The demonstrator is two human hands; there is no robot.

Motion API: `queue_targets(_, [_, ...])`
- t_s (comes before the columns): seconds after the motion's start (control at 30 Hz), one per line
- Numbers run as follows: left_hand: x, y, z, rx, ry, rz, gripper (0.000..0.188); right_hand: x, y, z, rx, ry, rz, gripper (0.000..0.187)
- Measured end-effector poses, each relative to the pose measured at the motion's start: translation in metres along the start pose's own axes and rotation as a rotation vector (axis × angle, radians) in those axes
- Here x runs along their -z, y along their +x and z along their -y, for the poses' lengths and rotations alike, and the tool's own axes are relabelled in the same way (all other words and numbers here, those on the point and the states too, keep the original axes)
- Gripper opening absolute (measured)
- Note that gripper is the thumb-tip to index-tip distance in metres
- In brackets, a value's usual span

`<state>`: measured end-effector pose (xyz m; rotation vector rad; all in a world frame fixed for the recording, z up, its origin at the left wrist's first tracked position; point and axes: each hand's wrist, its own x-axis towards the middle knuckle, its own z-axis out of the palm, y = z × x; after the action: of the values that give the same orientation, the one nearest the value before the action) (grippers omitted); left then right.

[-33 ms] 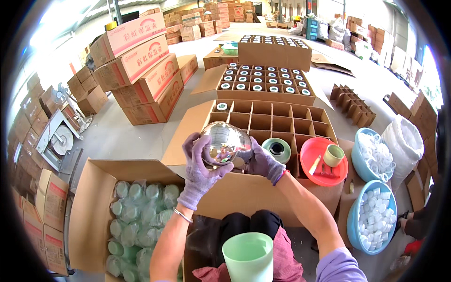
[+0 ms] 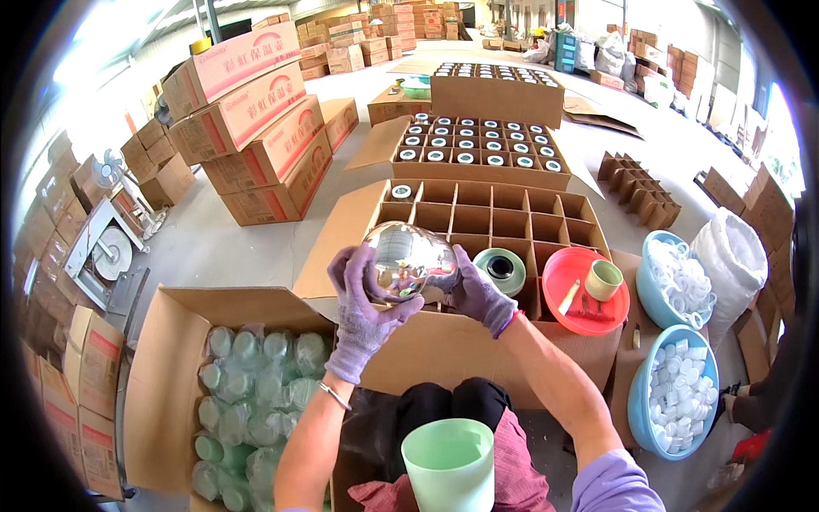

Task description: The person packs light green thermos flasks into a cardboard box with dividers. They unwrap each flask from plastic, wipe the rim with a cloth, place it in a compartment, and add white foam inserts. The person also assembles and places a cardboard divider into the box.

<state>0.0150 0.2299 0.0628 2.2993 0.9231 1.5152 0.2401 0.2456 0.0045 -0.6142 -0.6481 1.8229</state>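
Observation:
A shiny silvered glass flask liner (image 2: 413, 263) is held between both my gloved hands above the near edge of a divided carton (image 2: 499, 224). My left hand (image 2: 363, 294) cups its round, wide end. At its narrower right end, my right hand (image 2: 479, 292) wraps its fingers round it; those fingertips are partly hidden. Close to my right hand, a pale green flask body with a dark opening (image 2: 500, 271) sits on the carton's dividers. In my lap stands a pale green plastic cup-shaped shell (image 2: 449, 465), its open end up.
A red basin (image 2: 566, 271) holds a small green cup (image 2: 604, 280) and tools. Blue basins of white rings (image 2: 680, 280) and white caps (image 2: 674, 388) stand at right. Wrapped green shells (image 2: 247, 388) fill a carton at left. Filled cartons (image 2: 478, 147) and stacked boxes (image 2: 247, 128) stand beyond.
The flask liner has tilted slightly in my hands and lies more level. Both hands keep their hold on it. The whole view has shifted very slightly.

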Motion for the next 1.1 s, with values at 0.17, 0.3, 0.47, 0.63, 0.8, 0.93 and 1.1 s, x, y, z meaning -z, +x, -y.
queue_targets(0.17, [-0.005, -0.039, -0.032, 0.53, -0.875, -0.28, 0.093, -0.046, -0.048, -0.018, 0.966, -1.015, -0.31, 0.049])
queue_targets(0.3, [0.004, -0.076, -0.043, 0.765, -1.15, -0.257, 0.075, -0.071, -0.103, -0.04, 0.606, -0.46, -0.052, 0.074])
queue_targets(0.47, [-0.002, -0.124, -0.024, 0.956, -1.341, -0.086, 0.054, -0.064, -0.155, -0.052, 0.903, -1.313, 0.052, 0.087])
queue_targets(0.63, [0.011, -0.136, -0.039, 1.098, -1.533, -0.057, 0.047, -0.074, -0.178, -0.064, 0.86, -1.398, 0.123, 0.081])
queue_targets(0.8, [0.034, -0.126, -0.033, 1.017, -1.502, 0.114, 0.065, -0.044, -0.218, -0.08, 0.57, -0.771, 0.067, 0.062])
queue_targets(0.93, [0.043, -0.125, -0.031, 0.838, -1.173, 0.326, 0.07, -0.03, -0.252, -0.119, 0.521, -0.772, -0.057, 0.062])
queue_targets(1.1, [0.073, -0.144, -0.073, 0.813, -0.721, 0.57, 0.084, -0.041, -0.322, -0.149, 0.445, -0.909, -0.107, 0.063])
